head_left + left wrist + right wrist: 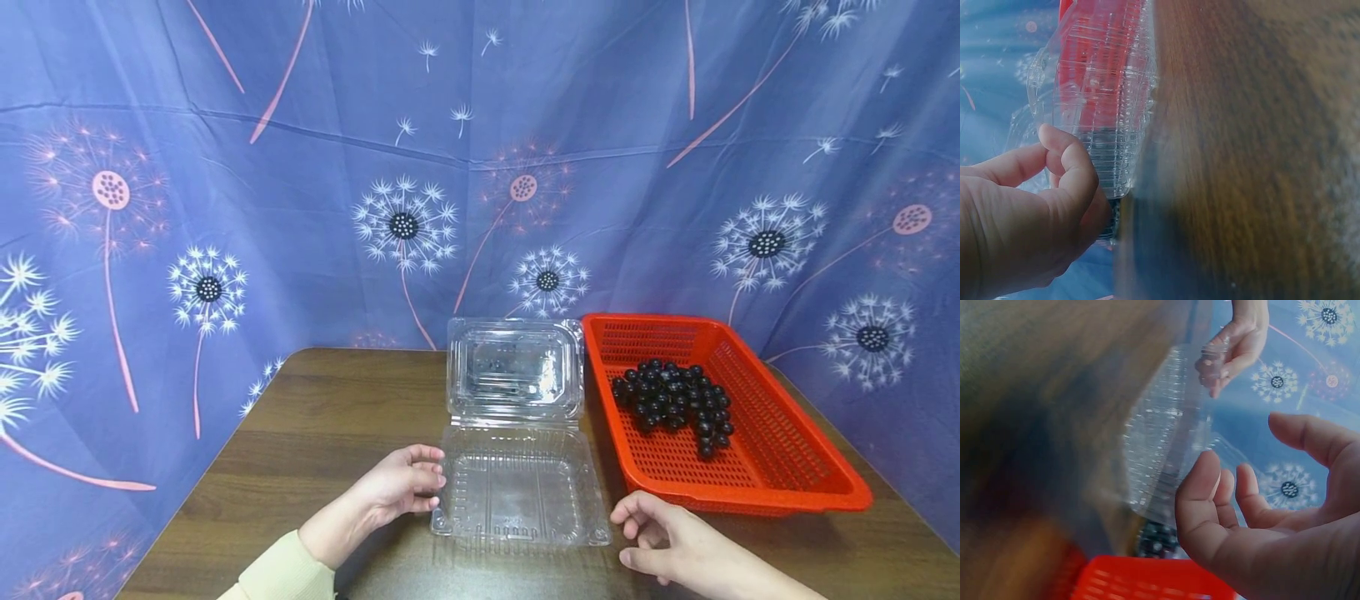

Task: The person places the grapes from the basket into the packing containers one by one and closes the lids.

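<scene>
A clear plastic clamshell box sits on the table with its lid raised at the back. At the box's left rim is my left hand, fingers loosely bent, fingertips right at the edge. The left wrist view has this hand beside the ribbed clear wall. My right hand hovers by the front right corner, its fingers loosely curved. In the right wrist view, a gap shows between thumb and fingers of that hand, with nothing held there.
A red plastic basket stands right of the box, close beside it. Inside lies a bunch of dark grapes. Brown wood-grain table extends to the left. A blue dandelion-print cloth hangs behind and at both sides.
</scene>
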A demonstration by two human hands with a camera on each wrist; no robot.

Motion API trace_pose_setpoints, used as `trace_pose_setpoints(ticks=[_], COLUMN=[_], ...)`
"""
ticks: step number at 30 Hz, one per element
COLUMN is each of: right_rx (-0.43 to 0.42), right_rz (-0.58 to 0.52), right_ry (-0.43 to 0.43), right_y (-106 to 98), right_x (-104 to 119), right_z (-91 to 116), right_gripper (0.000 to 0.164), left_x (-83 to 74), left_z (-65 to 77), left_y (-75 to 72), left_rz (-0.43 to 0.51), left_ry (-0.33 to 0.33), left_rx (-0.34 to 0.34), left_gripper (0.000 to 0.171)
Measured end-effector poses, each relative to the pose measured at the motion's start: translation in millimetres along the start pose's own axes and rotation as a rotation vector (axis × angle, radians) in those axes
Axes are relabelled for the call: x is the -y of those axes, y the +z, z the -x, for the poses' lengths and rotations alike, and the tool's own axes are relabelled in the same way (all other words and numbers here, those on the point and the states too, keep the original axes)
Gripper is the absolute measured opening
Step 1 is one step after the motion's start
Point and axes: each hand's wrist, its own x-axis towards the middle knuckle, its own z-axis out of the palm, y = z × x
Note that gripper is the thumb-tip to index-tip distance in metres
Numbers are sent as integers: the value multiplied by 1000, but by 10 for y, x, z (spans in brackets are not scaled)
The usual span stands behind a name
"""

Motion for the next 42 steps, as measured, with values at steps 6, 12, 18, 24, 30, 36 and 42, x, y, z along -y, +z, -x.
trace_pose_setpoints(ticks=[6, 12, 18, 24, 30, 36, 42], right_rx=[5, -41, -131, -222, -315, -381, -441], right_rz=[146, 283, 454, 580, 779, 864, 922], right_ry=[-166, -274, -297, -336, -315, -295, -305], right_y=[-94, -205, -313, -404, -522, -619, -715], right_x=[114, 254, 438, 614, 783, 894, 962], right_z=[39, 76, 87, 74, 29, -31, -103], right_gripper=[24, 25, 30, 35, 40, 43, 44], left_x=[1, -12, -13, -2, 12, 15, 2], left_z=[9, 19, 12, -1, -8, -15, -20], left_y=[12, 29, 26, 14, -4, -18, -10], left_rz=[0, 0, -2, -2, 7, 7, 8], left_ry=[3, 5, 4, 1, 0, 2, -2], left_rx=[-6, -12, -11, -15, -9, 2, 8], left_gripper=[45, 44, 44, 43, 43, 43, 42])
